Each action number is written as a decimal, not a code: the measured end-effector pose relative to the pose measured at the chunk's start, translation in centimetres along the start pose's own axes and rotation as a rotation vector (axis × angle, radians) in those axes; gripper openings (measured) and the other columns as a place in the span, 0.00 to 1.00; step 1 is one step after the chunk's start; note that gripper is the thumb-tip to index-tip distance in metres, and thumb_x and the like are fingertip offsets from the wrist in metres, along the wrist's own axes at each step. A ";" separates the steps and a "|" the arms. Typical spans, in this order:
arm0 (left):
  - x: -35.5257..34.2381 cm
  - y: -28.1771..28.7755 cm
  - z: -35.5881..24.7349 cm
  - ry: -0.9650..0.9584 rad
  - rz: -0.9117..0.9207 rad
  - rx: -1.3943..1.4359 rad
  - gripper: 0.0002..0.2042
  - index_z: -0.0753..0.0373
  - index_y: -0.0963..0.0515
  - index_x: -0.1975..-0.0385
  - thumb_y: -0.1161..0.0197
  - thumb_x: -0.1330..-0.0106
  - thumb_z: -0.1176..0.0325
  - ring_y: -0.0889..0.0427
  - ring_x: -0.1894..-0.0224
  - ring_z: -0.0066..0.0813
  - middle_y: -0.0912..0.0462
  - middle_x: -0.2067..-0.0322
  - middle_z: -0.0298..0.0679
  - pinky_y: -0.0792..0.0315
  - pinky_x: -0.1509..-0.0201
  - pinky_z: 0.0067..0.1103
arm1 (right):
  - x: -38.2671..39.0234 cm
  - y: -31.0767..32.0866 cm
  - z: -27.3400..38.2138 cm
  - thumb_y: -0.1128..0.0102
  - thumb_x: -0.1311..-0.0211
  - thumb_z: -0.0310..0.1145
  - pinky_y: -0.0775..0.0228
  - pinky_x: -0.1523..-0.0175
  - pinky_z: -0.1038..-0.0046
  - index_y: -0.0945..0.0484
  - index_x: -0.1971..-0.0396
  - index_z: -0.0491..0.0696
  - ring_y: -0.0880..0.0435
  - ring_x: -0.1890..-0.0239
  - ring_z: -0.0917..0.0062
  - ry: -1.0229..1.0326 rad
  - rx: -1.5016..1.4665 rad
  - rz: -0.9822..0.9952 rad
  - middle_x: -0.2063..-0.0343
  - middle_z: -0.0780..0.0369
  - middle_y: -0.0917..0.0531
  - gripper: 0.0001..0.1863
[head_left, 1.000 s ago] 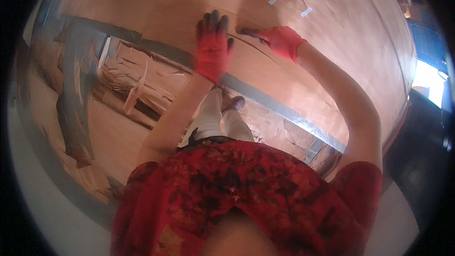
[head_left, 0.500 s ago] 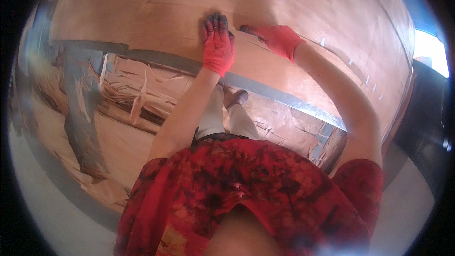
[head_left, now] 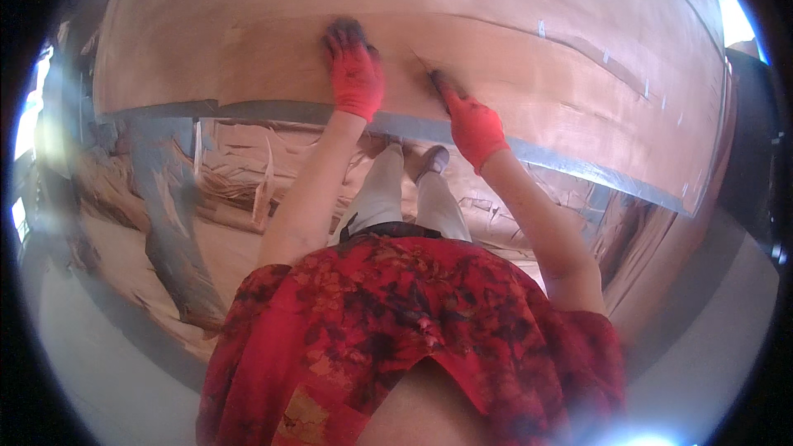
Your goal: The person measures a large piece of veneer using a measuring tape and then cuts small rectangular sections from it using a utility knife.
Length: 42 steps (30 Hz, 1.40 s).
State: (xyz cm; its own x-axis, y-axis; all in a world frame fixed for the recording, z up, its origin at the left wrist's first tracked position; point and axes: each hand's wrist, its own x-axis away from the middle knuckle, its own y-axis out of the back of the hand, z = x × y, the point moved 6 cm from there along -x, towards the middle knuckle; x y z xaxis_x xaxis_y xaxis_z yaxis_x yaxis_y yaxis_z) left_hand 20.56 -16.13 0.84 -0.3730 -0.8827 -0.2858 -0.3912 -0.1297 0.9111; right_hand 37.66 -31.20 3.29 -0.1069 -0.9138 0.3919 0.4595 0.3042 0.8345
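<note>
One wide wood veneer sheet [head_left: 273, 49] spreads over the grey-edged surface [head_left: 273, 111], reaching its near edge. Close to that edge, my left hand [head_left: 357, 74] rests palm-down on the sheet, fingers a little bent, nothing visible in it. To its right, my right hand [head_left: 475, 124] points its dark tip at a thin dark line [head_left: 417, 56]; I cannot tell whether it grips a tool. I judge I'm working along that line; the next move calls for steady left-hand pressure and a light right hand.
</note>
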 end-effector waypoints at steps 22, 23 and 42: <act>-0.4 1.3 1.2 0.002 -0.056 0.486 0.30 0.71 0.43 0.29 0.46 0.29 0.70 0.47 0.25 0.59 0.41 0.28 0.59 0.60 0.20 0.44 | -0.6 -0.2 6.7 0.39 0.42 0.26 0.28 0.40 0.57 0.29 0.35 0.55 0.26 0.41 0.52 0.183 -0.171 -0.368 0.42 0.51 0.25 0.31; -0.3 1.4 1.6 0.013 -0.060 0.532 0.29 0.71 0.43 0.29 0.46 0.29 0.70 0.46 0.25 0.58 0.41 0.28 0.59 0.59 0.20 0.43 | -1.4 -0.6 7.4 0.38 0.42 0.27 0.27 0.41 0.57 0.28 0.35 0.57 0.26 0.42 0.53 0.187 -0.049 -0.396 0.42 0.52 0.25 0.32; 0.3 1.6 2.7 0.161 -0.066 0.649 0.29 0.71 0.43 0.28 0.47 0.29 0.72 0.46 0.25 0.58 0.40 0.28 0.54 0.56 0.20 0.39 | -10.0 9.0 -3.1 0.37 0.39 0.34 0.49 0.29 0.47 0.24 0.40 0.63 0.26 0.41 0.63 0.201 0.358 -0.533 0.53 0.63 0.18 0.25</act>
State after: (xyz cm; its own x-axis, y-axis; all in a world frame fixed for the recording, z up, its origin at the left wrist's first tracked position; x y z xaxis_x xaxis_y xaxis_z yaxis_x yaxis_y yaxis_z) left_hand 17.52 -15.41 1.40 -0.2204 -0.9452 -0.2410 -0.8542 0.0677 0.5155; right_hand 45.64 -20.19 5.70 -0.0555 -0.9856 -0.1597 0.0652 -0.1632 0.9844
